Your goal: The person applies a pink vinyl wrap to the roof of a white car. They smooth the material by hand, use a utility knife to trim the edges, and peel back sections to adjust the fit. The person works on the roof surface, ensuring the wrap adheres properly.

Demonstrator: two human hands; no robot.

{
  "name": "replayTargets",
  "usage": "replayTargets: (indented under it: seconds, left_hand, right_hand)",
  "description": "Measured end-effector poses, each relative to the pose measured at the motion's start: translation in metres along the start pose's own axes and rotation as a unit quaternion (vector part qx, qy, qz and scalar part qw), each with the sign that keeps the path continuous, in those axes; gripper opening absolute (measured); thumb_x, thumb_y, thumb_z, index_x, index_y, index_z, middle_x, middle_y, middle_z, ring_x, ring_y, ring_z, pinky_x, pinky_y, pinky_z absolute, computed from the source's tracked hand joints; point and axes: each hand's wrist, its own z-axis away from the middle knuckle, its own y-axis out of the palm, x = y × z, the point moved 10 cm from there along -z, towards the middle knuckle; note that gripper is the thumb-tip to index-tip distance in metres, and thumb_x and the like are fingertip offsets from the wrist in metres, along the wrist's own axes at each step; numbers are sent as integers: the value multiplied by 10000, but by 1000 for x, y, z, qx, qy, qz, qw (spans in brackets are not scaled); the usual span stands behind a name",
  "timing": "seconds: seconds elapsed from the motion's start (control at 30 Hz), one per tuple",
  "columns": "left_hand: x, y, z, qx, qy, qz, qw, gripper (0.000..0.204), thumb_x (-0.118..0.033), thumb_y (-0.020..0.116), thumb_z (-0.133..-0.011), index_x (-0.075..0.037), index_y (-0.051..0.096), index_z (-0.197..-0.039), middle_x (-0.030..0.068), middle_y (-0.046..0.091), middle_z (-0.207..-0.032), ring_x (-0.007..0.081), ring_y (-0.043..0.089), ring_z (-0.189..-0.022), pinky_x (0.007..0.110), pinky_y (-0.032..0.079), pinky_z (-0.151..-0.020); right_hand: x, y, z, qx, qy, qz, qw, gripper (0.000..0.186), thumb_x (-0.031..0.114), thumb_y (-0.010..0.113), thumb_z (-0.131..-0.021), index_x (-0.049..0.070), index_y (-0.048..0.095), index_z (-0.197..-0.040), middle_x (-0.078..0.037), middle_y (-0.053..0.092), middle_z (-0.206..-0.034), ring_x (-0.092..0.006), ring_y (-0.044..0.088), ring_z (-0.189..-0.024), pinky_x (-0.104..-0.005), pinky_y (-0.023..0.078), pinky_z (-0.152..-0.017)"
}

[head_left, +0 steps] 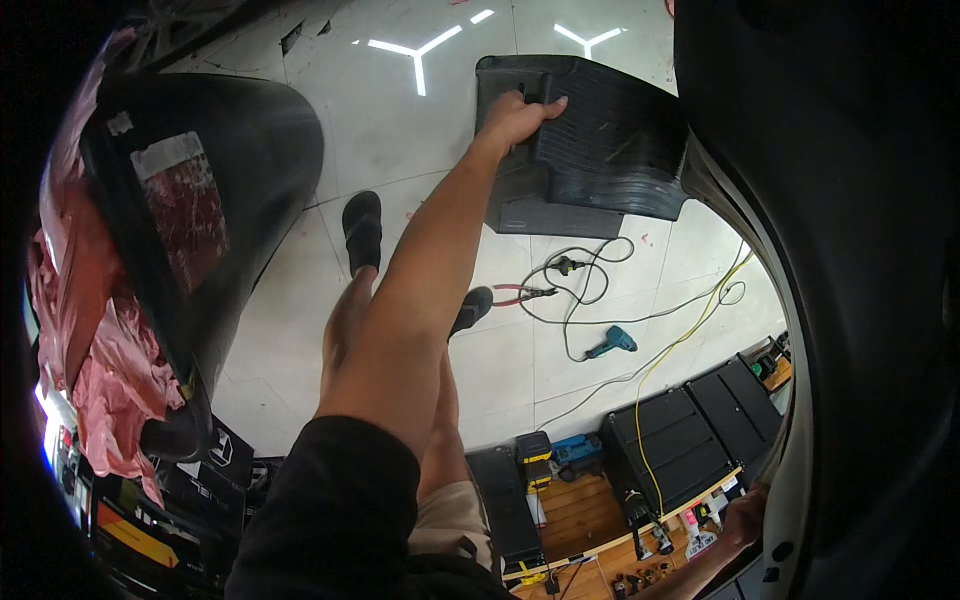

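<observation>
My left hand point(518, 120) reaches forward and is closed on a black ribbed car floor mat point(615, 130), its thumb lying over the top. The mat hangs above the pale tiled floor, with its right end against the car's door-opening trim point(745, 215). Partly hidden under it is a flat dark grey piece point(550, 217). At the lower right, my right hand point(742, 518) rests against the edge of the car body. Its fingers are mostly hidden there, so what they do does not show.
An open car door point(265, 130) with pink plastic film point(115, 390) stands at left. On the floor point(420, 150) lie red-handled pliers point(512, 295), a teal power tool point(612, 342) and looping cables point(590, 290). Black cases point(665, 440) and a wooden tool surface point(580, 515) stand behind my feet.
</observation>
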Motion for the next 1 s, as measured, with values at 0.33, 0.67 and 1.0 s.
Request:
replayTargets:
  seconds: [0.33, 0.67, 1.0]
  left_hand:
    - [83, 74, 97, -40, 42, 27, 998, 1107, -666, 682, -874, 124, 231, -1504, 330, 439, -1498, 395, 449, -1409, 400, 346, -1178]
    - [129, 19, 140, -187, -4, 24, 982, 778, -602, 716, -881, 76, 587, -1241, 256, 677, -1194, 363, 647, -1144, 421, 482, -996]
    - [-25, -240, 35, -343, 33, -49, 938, 832, -754, 691, -792, 60, 758, -946, 207, 739, -904, 304, 677, -909, 398, 491, -911]
  right_hand:
    - [-5, 2, 5, 40, 30, -4, 999, 290, 317, 525, -1036, 53, 525, -914, -22, 569, -718, -123, 574, -540, -270, 513, -482]
    - [-2, -4, -1, 21, 57, -96, 994, 219, 269, 511, -1028, 73, 578, -955, 2, 561, -725, -96, 552, -561, -261, 506, -509]
    - [14, -19, -9, 28, 23, -182, 983, 238, 282, 541, -1014, 66, 624, -954, -7, 587, -741, -117, 575, -603, -276, 501, -537]
